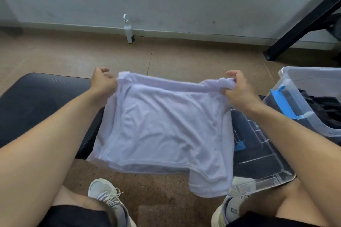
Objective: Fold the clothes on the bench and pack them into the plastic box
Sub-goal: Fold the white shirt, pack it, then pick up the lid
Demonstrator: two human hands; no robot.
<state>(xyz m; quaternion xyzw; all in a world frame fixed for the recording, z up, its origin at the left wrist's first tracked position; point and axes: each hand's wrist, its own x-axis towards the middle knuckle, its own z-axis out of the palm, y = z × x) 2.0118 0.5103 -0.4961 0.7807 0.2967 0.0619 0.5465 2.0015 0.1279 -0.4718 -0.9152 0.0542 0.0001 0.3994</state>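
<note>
A white T-shirt [162,125], folded over in layers, hangs in front of me above the dark padded bench [42,101]. My left hand [103,83] pinches its top left corner. My right hand [238,88] grips the bunched top right corner. The shirt's lower edge droops past the bench's near side, with one sleeve dangling at the lower right. A clear plastic box [302,83] with blue latches stands at the right and holds dark clothes [324,108].
The box's clear lid [262,155] lies flat on the bench's right end, partly under the shirt. A white bottle [128,30] stands on the floor by the wall. A black table leg [299,29] slants at the upper right. My knees and grey shoes are below.
</note>
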